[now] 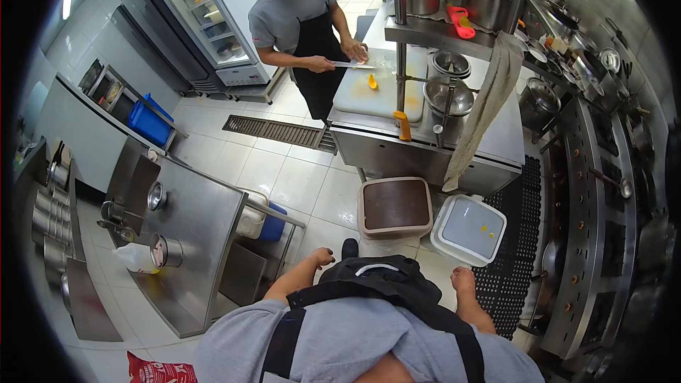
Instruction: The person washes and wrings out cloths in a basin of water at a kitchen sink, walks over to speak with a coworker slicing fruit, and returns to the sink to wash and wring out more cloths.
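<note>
My left hand [324, 257] hangs low beside the black apron [383, 280], its fingers loosely bent and slightly apart, with nothing seen in them. On the other side, my right hand [463, 280] is held down near a white bin with a grey lid [469, 230]; its fingers are foreshortened, and I see no object in it. Just in front of me stands a beige bin with a brown top [395, 206]. Small yellow-orange scraps lie on the grey lid. Neither hand visibly touches a thing.
A co-worker [294, 21] cuts with a knife [353, 65] on a white board [379, 92]. At left is a steel table [191, 220] with a steel pot [167, 251] and plastic jug [136, 258]. A stove [592, 227] and black mat [507, 276] line the right.
</note>
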Demonstrator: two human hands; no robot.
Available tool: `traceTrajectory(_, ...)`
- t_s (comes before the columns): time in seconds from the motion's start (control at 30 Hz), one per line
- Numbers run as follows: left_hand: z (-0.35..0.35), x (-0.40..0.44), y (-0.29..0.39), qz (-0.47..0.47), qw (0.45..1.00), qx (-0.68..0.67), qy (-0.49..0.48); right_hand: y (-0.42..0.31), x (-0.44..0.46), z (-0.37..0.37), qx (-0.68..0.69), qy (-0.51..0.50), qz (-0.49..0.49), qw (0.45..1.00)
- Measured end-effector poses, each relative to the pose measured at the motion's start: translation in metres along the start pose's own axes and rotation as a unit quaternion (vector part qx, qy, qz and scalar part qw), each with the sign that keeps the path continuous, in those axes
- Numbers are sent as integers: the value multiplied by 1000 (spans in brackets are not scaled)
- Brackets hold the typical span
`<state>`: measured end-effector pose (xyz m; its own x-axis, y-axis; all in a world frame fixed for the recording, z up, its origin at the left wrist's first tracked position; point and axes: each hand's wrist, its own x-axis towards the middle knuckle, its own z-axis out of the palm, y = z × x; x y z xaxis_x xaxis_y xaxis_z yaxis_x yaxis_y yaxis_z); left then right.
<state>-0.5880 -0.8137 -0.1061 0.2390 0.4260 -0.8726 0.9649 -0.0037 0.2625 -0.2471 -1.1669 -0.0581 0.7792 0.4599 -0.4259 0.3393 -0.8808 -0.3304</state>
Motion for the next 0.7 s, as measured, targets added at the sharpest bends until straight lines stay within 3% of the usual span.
traceTrajectory(0.13,0,-5,0,-4,1000,8,-2,-1,0,-1,0,-1,-14,1000)
traceTrajectory(0.2,0,0,-5,7,1000,-4,-10,-10,-3,-10,-4,-50,15,999)
traceTrajectory(0.7,-2,-2,4,7,1000,-23,-8,-9,5,-12,15,-35,-13,999)
